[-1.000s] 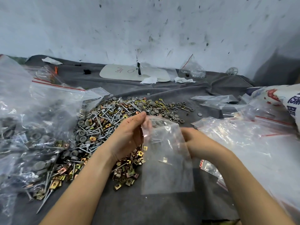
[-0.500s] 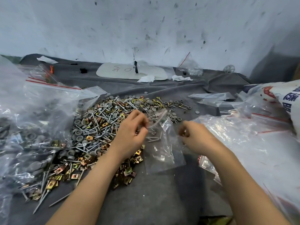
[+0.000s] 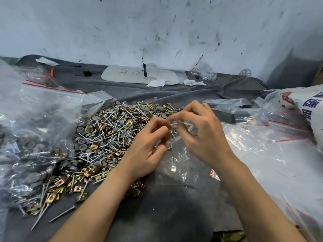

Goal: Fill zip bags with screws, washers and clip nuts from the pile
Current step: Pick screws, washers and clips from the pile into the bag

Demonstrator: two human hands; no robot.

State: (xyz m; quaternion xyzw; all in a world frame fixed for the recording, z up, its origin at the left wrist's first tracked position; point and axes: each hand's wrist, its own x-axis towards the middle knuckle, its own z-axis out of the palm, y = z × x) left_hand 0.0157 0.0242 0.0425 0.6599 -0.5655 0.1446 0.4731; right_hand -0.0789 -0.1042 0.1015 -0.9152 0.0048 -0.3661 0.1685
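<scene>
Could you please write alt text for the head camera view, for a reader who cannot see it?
A left hand and a right hand pinch the top of a small clear zip bag on a grey cloth. A pile of screws, washers and clip nuts lies to its left, beside a big bag of parts.

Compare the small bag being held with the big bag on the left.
The small bag holds only a few pieces; the big bag is stuffed with hardware. The small bag is pinched by the left hand and right hand; the big bag lies untouched. Both are clear plastic.
</scene>
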